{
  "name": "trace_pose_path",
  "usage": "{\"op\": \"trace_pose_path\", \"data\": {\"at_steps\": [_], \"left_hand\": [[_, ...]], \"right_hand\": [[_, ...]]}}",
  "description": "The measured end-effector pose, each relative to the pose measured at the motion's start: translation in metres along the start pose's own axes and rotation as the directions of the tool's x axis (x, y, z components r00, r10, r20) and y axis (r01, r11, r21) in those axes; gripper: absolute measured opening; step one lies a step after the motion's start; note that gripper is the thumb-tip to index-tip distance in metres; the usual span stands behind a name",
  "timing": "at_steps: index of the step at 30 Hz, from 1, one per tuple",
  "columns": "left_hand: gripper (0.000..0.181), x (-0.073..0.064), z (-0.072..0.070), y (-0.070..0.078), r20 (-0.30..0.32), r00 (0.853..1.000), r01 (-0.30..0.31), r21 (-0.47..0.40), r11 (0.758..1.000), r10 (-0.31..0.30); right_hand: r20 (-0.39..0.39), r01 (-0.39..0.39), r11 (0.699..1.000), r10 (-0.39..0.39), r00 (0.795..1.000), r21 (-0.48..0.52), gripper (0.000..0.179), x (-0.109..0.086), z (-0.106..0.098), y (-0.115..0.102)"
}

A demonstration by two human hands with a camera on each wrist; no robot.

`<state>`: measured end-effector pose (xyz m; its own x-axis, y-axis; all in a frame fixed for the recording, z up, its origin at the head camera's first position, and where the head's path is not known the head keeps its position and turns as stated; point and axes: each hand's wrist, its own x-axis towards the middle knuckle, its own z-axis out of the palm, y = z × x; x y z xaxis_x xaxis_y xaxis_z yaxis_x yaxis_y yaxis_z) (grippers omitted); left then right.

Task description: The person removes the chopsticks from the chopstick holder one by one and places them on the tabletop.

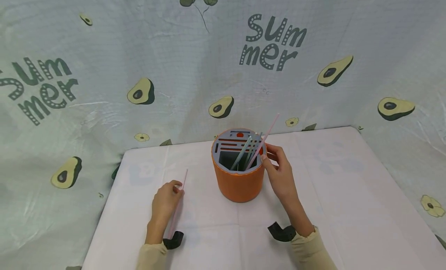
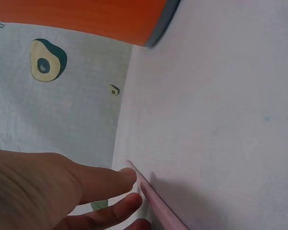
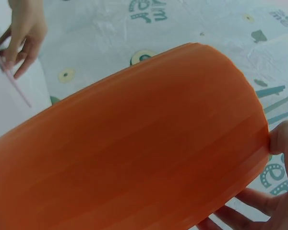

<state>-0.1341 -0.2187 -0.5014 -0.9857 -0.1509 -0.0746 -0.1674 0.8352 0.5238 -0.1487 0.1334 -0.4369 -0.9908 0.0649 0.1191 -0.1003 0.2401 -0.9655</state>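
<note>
In the head view, the left hand (image 1: pixel 165 204) is pinching a pink straw (image 1: pixel 177 208) left of the orange cylindrical organizer (image 1: pixel 240 187), which the right hand (image 1: pixel 281 177) is gripping, presumably for stability; in the left wrist view, fingertips (image 2: pixel 128 176) are holding the straw near one end, seemingly for control; in the right wrist view, the thumb (image 3: pixel 280 139) is bracing the organizer's rim.

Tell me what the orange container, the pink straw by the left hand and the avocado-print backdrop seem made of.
Orange container: probably moulded plastic, satin finish; its wall looks rigid and faintly faceted.
Pink straw: perhaps thin plastic, smooth-looking; evenly coloured, but paper is possible.
Backdrop: likely plastic sheeting, slightly glossy; it shows creases and shiny highlights, though coated fabric is possible.
</note>
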Motion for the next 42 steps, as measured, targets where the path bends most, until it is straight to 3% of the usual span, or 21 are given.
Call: {"op": "trace_pose_path", "data": {"at_steps": [4,7,13,18,24,29,34,39,42], "left_hand": [[0.026,-0.003,-0.003,0.007,-0.068,0.997,-0.026,0.029,0.999,0.028],[0.024,-0.006,-0.011,0.019,-0.132,0.989,-0.064,0.001,0.998,0.064],[0.023,-0.016,-0.033,0.055,-0.227,0.962,-0.176,-0.085,0.981,0.153],[0.026,-0.024,-0.048,0.087,-0.286,0.931,-0.278,-0.148,0.949,0.228],[0.029,-0.03,-0.06,0.119,-0.339,0.877,-0.415,-0.176,0.893,0.341],[0.029,-0.032,-0.064,0.138,-0.355,0.83,-0.513,-0.181,0.839,0.431],[0.033,-0.03,-0.058,0.15,-0.349,0.766,-0.616,-0.154,0.773,0.54],[0.036,-0.028,-0.047,0.159,-0.346,0.721,-0.663,-0.092,0.743,0.601],[0.035,-0.027,-0.041,0.164,-0.369,0.683,-0.69,-0.044,0.722,0.63]], "right_hand": [[-0.001,-0.035,0.999,0.035,0.999,0.013,0.042,0.001,0.0,-0.003],[-0.001,-0.061,0.998,0.061,0.998,0.006,0.042,0.002,-0.001,-0.006],[0.025,-0.111,0.994,0.111,0.993,-0.025,0.046,0.003,-0.004,-0.012],[0.05,-0.12,0.993,0.121,0.991,-0.023,0.047,0.003,-0.006,-0.016],[0.052,-0.121,0.992,0.122,0.991,-0.022,0.047,0.002,-0.006,-0.019],[0.046,-0.127,0.992,0.128,0.991,-0.025,0.046,0.002,-0.005,-0.019],[0.034,-0.129,0.991,0.13,0.991,-0.032,0.047,0.001,-0.004,-0.019],[0.026,-0.134,0.991,0.134,0.991,-0.032,0.049,0.001,-0.003,-0.017],[0.021,-0.133,0.991,0.133,0.991,-0.027,0.049,0.001,-0.003,-0.017]]}}
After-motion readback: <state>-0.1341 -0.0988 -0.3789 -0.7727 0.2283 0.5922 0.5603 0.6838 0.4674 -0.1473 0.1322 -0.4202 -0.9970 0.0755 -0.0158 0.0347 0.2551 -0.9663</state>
